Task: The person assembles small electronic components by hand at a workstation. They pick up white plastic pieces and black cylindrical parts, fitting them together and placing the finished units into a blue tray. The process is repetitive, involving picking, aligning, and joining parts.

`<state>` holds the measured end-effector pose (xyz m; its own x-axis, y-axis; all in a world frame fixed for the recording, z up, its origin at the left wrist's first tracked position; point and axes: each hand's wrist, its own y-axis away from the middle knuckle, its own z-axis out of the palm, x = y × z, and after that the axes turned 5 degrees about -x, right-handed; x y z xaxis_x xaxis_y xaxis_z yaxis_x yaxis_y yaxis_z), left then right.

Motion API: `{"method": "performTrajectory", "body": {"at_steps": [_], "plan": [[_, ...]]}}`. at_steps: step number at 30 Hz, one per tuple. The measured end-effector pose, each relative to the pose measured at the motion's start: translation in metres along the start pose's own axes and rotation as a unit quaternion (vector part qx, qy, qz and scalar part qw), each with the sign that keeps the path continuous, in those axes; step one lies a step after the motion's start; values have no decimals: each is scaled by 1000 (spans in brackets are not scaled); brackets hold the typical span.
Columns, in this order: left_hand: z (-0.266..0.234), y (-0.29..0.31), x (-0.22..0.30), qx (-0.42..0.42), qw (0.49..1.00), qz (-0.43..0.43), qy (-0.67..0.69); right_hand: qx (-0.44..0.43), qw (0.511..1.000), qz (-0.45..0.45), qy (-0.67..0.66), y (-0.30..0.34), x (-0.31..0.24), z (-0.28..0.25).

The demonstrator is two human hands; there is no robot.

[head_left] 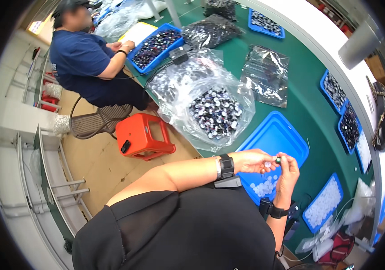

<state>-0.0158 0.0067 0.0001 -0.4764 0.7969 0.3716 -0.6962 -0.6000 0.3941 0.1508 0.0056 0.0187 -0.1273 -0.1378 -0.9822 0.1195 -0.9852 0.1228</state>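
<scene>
Above a blue tray (294, 135) on the green table, my two hands meet with their fingertips close together. My left hand (251, 161) comes in from the left and is closed in a pinch, with a small translucent white disc (268, 164) at its fingers. Between the thumb and fingers of my right hand (287, 175) is a small dark round piece (278, 159), its exact kind too small to make out. Several loose white discs (265, 186) lie in the tray's near end, below my hands. A black wrist device (226, 165) is strapped on my left wrist.
A clear plastic bag (242, 96) full of dark and white round pieces lies ahead-left. At right stands a blue tray of white discs (322, 203). Blue trays of dark pieces (349, 128) line the far edge. A red stool (140, 128) and a seated person (82, 58) are at left.
</scene>
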Motion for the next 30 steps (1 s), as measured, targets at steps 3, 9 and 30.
{"method": "performTrajectory", "body": {"at_steps": [3,9,30], "plan": [[-7,5,3,37,998,50,7,37,998,-13,-41,0,-12,5],[-12,9,12,49,993,104,15,-29,994,10,104,8,-14,0],[-2,15,6,43,993,90,59,29,934,-103,340,25,-25,20]]}}
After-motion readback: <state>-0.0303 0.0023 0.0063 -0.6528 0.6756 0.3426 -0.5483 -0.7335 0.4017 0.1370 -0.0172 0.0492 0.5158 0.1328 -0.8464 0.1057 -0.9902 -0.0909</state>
